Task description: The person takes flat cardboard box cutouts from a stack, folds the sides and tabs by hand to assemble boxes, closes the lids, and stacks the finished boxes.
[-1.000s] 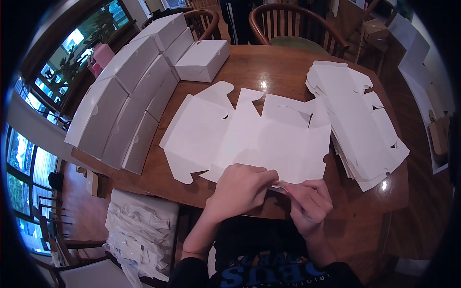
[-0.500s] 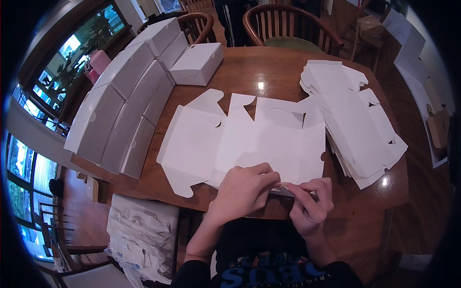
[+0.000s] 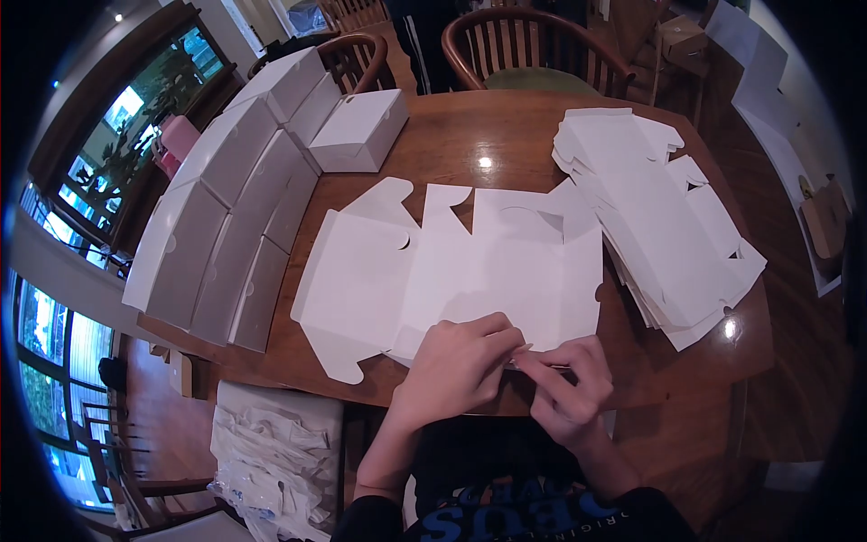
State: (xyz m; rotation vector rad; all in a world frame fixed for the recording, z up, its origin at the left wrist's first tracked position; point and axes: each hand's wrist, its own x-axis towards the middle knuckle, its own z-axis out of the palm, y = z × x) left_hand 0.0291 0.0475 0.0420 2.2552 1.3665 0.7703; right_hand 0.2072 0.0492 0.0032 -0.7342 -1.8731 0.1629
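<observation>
An unfolded white cardboard box blank [image 3: 492,271] lies on the wooden table in front of me, its cut flaps pointing away and its left panel spread flat. My left hand [image 3: 462,366] is closed at the blank's near edge, thumb and fingers pinching the flap there. Close beside it, my right hand [image 3: 571,384] pinches the same near edge, the fingertips of both hands almost touching. The small folded part between the fingertips is mostly hidden.
Assembled white boxes [image 3: 212,217] are stacked along the table's left side, with a single box [image 3: 359,131] behind. A pile of flat blanks [image 3: 664,221] lies at right. White plastic bags [image 3: 271,447] rest on a seat at lower left. A person stands beyond the table, near a wooden chair [image 3: 533,50].
The view has shifted slightly. My right hand has moved a little left, closer to my left hand, with its fingers more curled. Both hands remain at the blank's near edge.
</observation>
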